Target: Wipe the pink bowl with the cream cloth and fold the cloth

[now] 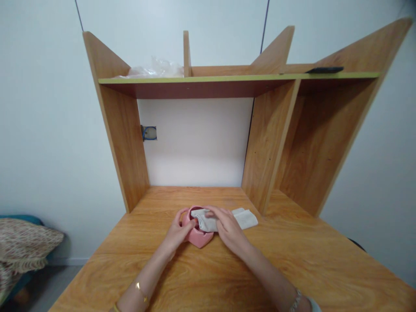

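A pink heart-shaped container (pixel 199 239) sits on the wooden desk with its point toward me. My left hand (pixel 180 230) is closed around its left rim, the thumb reaching over the edge to the inside. A folded light grey cloth (pixel 208 223) lies partly in the container and extends across its right side. On the cloth, my right hand (pixel 228 226) is closed, with its fingers curled over the fabric. The cloth's other end shows beyond that hand, lying on the desk. What lies deeper in the container is hidden by the cloth and fingers.
The wooden desk (pixel 208 277) has a shelf unit (pixel 195 79) at its back. Clear plastic bags (pixel 157 69) and a dark flat object (pixel 325 69) rest on the upper shelf. An uncovered wall socket box (pixel 150 133) shows behind. A patterned fabric (pixel 26 242) is at far left.
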A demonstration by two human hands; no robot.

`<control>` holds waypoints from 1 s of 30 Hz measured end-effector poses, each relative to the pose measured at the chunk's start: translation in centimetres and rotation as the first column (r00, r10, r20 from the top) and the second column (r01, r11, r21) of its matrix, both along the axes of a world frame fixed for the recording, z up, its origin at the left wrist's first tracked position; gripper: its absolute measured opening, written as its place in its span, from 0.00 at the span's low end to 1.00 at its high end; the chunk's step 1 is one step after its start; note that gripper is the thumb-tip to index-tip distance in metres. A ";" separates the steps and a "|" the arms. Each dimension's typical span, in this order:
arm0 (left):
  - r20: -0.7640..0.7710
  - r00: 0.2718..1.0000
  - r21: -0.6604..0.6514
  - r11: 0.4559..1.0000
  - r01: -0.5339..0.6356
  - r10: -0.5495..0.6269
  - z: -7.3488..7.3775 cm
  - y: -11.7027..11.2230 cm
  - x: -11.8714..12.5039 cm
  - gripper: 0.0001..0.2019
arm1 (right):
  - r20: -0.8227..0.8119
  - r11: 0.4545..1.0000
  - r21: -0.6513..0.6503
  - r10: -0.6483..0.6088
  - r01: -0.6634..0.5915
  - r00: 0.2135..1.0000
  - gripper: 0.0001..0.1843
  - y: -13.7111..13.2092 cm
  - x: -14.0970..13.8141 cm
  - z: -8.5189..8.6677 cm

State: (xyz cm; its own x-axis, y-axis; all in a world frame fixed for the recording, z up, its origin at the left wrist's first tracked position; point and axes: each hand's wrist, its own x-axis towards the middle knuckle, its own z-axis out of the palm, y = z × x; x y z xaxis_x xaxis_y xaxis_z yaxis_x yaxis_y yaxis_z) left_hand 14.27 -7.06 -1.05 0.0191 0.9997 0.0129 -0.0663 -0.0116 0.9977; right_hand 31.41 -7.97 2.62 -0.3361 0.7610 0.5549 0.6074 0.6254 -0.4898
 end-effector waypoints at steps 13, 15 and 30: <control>-0.241 0.971 0.346 0.934 0.090 -0.005 0.5 -0.2 0.5 0.27 | 0.051 0.825 -0.500 -0.275 0.263 0.960 0.45 1.6 0.3 -2.6; -0.306 0.952 0.352 0.930 0.103 0.011 0.9 -0.6 0.6 0.27 | 0.026 0.811 -0.523 -0.292 0.262 0.956 0.44 1.8 0.2 -2.8; -0.595 0.799 0.405 0.893 0.197 0.093 3.1 -2.4 2.1 0.31 | 0.227 0.824 -0.324 -0.410 0.465 0.884 0.40 2.4 1.0 -2.4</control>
State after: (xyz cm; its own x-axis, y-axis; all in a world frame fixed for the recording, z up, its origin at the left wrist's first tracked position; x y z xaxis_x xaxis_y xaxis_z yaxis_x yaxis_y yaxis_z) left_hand 16.36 -9.46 2.04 0.2195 0.8888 0.4023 0.5122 -0.4559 0.7279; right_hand 32.40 -5.58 0.25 0.0270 0.9820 0.1867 0.8539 0.0744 -0.5151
